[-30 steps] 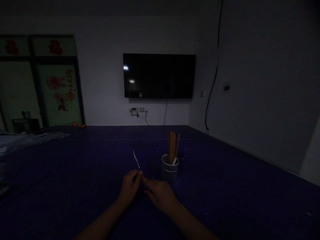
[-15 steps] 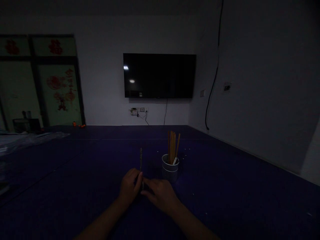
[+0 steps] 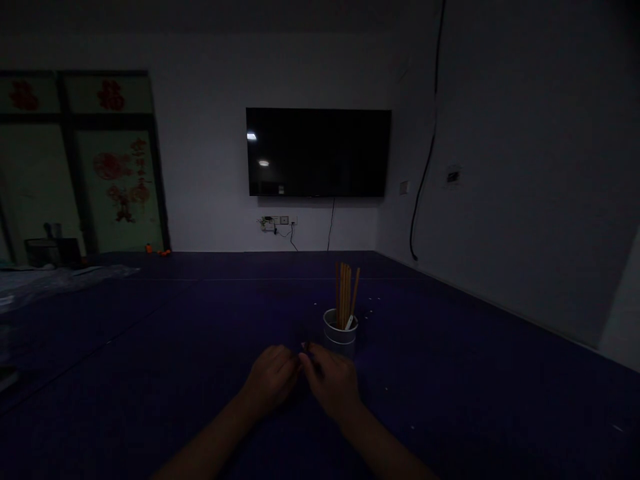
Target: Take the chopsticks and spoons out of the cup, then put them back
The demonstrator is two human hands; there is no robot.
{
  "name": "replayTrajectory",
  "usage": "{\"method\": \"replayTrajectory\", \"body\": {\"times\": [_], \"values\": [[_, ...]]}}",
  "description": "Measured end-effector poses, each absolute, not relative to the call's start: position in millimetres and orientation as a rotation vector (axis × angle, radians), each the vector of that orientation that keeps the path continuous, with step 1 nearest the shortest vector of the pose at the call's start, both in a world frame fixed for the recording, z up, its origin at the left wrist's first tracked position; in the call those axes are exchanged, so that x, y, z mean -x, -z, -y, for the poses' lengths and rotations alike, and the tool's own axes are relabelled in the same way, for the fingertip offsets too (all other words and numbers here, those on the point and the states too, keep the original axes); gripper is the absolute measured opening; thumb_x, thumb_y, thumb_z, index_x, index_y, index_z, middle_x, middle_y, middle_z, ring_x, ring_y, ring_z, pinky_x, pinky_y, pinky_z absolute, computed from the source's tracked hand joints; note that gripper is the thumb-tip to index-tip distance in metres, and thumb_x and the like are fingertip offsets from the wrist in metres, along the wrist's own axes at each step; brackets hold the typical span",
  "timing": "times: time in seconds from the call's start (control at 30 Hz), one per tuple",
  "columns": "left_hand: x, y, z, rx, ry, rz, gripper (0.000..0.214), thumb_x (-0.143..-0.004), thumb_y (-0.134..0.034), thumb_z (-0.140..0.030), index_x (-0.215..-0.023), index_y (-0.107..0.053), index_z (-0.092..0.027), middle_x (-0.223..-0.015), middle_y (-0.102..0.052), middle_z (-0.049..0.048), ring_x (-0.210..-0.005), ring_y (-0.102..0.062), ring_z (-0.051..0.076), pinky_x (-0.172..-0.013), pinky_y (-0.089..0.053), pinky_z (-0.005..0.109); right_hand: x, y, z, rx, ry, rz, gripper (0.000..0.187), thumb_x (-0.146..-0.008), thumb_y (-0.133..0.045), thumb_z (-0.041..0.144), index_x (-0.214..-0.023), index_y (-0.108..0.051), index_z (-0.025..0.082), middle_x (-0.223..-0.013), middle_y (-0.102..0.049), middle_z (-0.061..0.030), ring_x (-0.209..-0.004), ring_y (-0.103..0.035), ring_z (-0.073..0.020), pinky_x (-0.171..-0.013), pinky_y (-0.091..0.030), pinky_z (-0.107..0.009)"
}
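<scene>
My left hand [image 3: 273, 375] and my right hand [image 3: 331, 379] meet low over the dark blue surface, fingers curled and closed. A small pale tip [image 3: 303, 345] pokes out between them at the right fingers. Most of what they hold is hidden, and the dim light keeps me from telling its kind. Just beyond my right hand stands a metal cup [image 3: 340, 337]. Several wooden chopsticks [image 3: 345, 293] and a white handle [image 3: 349, 323] rise out of it.
The blue surface [image 3: 200, 320] reaches to the back wall, with small white bits near the cup. Clear plastic sheeting [image 3: 60, 283] lies at left. Small orange things [image 3: 163, 253] sit at the back left. A television [image 3: 320, 153] and a hanging black cable [image 3: 425, 167] are on the walls.
The slim, dark, patterned stick that stood upright from my left hand no longer shows upright. Both hands have turned and curled closer together, and my right hand has shifted slightly right and up.
</scene>
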State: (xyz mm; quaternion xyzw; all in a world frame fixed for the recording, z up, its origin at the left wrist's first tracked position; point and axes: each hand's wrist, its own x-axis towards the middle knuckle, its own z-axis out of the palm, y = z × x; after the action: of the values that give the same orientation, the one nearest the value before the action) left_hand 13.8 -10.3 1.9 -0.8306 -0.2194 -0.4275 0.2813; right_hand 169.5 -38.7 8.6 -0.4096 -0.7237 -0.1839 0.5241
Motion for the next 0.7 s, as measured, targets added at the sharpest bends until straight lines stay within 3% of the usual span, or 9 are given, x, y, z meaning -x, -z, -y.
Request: {"method": "replayTrajectory", "body": {"times": [0.1,0.27,0.57,0.7], "values": [[-14.2,-3.5,12.5,2.254,1.159,0.580,0.022,-0.092,-0.038,-0.018,-0.079,-0.055,-0.017,-0.067,-0.057,0.0029,-0.060,-0.050,0.013,-0.056,-0.039,0.025,-167.0,-9.0,40.2,0.958,0.518,1.711,0.037,-0.096,-0.035,0.034,-0.080,-0.064,0.017,-0.061,-0.067,-0.0017,-0.051,-0.061,-0.0137,-0.052,-0.039,-0.025],[-12.6,-3.5,12.3,2.249,1.177,0.605,0.022,-0.092,-0.035,-0.019,-0.082,-0.054,-0.017,-0.068,-0.058,0.0032,-0.060,-0.050,0.013,-0.055,-0.039,0.026,-165.2,-9.9,43.0,0.866,0.505,1.791,0.038,-0.098,-0.030,0.030,-0.082,-0.063,0.018,-0.074,-0.071,-0.0045,-0.056,-0.063,-0.0126,-0.055,-0.042,-0.024],[-10.8,0.9,9.6,2.305,1.198,0.578,0.024,-0.094,-0.034,-0.023,-0.082,-0.055,-0.017,-0.069,-0.060,0.0035,-0.062,-0.052,0.014,-0.056,-0.042,0.027,-164.8,-12.6,43.7,0.790,0.476,1.824,0.035,-0.097,-0.034,0.033,-0.078,-0.060,0.019,-0.068,-0.069,-0.0026,-0.055,-0.063,-0.0127,-0.054,-0.044,-0.023],[-8.8,2.8,6.8,2.323,1.210,0.765,0.022,-0.093,-0.039,-0.024,-0.103,-0.057,-0.018,-0.083,-0.067,0.0060,-0.077,-0.061,0.016,-0.067,-0.050,0.030,-170.8,-15.3,41.7,0.718,0.507,1.704,0.028,-0.097,-0.037,0.029,-0.083,-0.060,0.019,-0.070,-0.069,-0.0027,-0.058,-0.064,-0.0126,-0.057,-0.048,-0.023]]}}
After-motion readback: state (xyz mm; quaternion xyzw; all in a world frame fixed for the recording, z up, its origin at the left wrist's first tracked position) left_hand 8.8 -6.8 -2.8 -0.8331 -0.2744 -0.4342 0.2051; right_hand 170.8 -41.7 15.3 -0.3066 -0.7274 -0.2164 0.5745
